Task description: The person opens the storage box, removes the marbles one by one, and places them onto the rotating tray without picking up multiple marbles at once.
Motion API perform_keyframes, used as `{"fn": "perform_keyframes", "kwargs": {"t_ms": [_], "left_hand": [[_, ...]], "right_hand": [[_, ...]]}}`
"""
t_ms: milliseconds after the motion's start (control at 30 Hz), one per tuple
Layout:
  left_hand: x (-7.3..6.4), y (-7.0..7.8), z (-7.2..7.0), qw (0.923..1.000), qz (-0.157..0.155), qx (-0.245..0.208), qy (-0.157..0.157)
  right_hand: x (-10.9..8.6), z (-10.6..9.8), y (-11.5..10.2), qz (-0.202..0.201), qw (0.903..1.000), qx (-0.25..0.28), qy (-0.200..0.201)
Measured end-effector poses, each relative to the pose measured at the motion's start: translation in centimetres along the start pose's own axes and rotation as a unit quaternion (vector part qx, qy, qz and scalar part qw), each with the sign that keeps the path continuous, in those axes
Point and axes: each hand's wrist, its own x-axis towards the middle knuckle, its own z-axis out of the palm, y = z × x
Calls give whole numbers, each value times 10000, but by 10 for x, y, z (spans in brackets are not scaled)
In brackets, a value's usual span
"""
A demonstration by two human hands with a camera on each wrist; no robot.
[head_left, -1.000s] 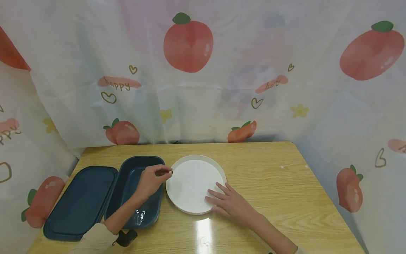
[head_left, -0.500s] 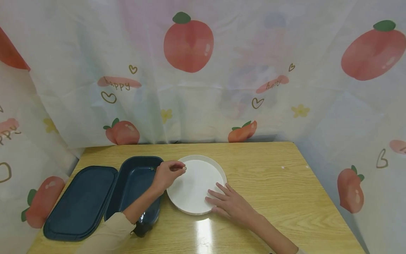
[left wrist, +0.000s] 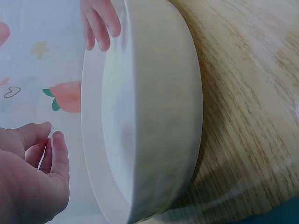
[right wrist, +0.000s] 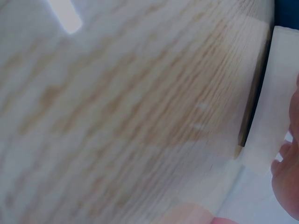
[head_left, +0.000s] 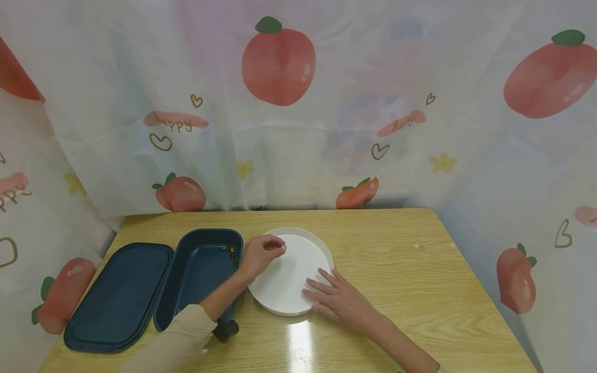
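Observation:
My left hand (head_left: 261, 255) is over the left part of a round white tray (head_left: 286, 290), thumb and forefinger pinching a small marble (head_left: 284, 247). Only a clear glint of it shows between the fingertips in the left wrist view. Spread fingers of my right hand (head_left: 342, 300) rest over the tray's right rim. Left of the tray stands a deep dark blue box (head_left: 198, 274), partly covered by my left forearm. Several small round marbles (head_left: 231, 251), green and reddish, lie along its right side.
A dark blue lid (head_left: 118, 298) lies left of the box, against its side. Everything stands on a wood-grain table (head_left: 396, 259). A fruit-printed curtain (head_left: 317, 155) hangs behind the table's back edge.
My left hand has moved right, from over the box's right edge to above the tray, still pinching the marble. The marbles in the box have come into sight. My right hand stays put.

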Motion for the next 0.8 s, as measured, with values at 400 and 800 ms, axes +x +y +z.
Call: {"fn": "perform_keyframes", "kwargs": {"t_ms": [400, 800], "left_hand": [[8, -15, 17, 9995, -108, 290, -60], [8, -23, 31, 9975, -327, 580, -258]], "right_hand": [[-1, 1, 0, -28, 10000, 61, 61], [0, 2, 1, -62, 10000, -48, 43]]}}
